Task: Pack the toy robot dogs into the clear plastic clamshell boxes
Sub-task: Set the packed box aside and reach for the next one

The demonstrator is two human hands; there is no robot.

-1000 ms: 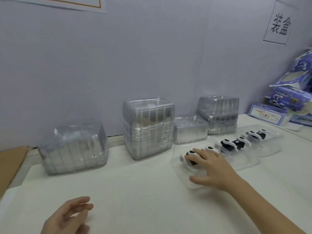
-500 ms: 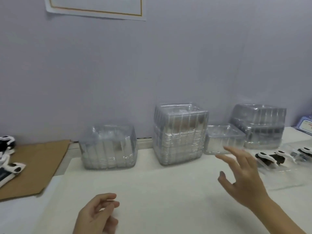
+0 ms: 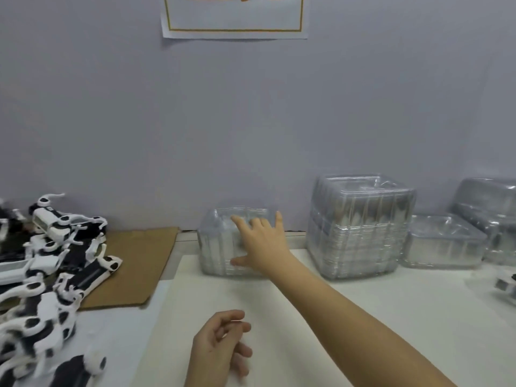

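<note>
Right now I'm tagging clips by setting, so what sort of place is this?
Probably a toy packing bench: a heap of toy robot dogs lies at left, and stacks of clear clamshell boxes line the wall.

Black-and-white dogs [image 3: 50, 269] heaped in a tangle at far left of surface, clear boxes nested in stacks along the wall, low stack [image 3: 217, 247] centre, tall stack [image 3: 360, 227] right of it, short stack [image 3: 444, 241] next, far stack [image 3: 491, 213] cropped at right edge

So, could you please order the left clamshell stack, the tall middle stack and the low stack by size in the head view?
1. tall middle stack
2. left stack and low stack: look alike, so unranked
</note>
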